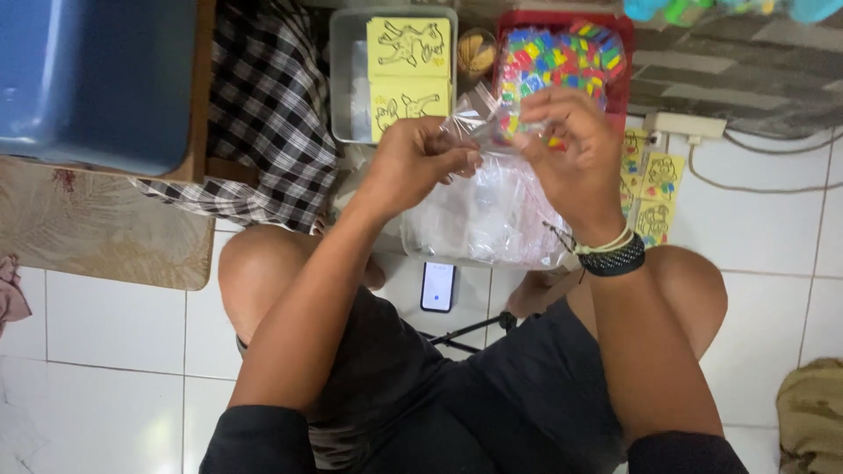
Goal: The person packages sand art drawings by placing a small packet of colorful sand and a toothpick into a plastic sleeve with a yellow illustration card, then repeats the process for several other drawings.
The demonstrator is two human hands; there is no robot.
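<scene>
I see a white tiled floor [114,325] carrying everything, with the person seated on it, knees apart. At the floor's far left corner stands a blue tub [97,79] on a wooden board [97,224]; a checked cloth [263,114] hangs beside it. Along the far edge, at centre, sits a grey tray [349,79] with yellow picture cards [408,75] stacked in it. Just right of it is a red tray [622,53] filled with small coloured pieces [553,57]. A heap of clear bags [483,219] lies between the knees. More yellow cards [654,193] lie on the floor right of the heap, near a white power strip [685,127]. A phone [438,286] lies on the floor below the heap, touching nothing I can make out.

Both hands are raised over the heap. The left hand [413,158] and right hand [571,149] each pinch one small clear bag [487,123] between them, fingers closed on its edges. The bag holds a few coloured pieces; I cannot tell how many. The right wrist carries a dark band [612,257].
</scene>
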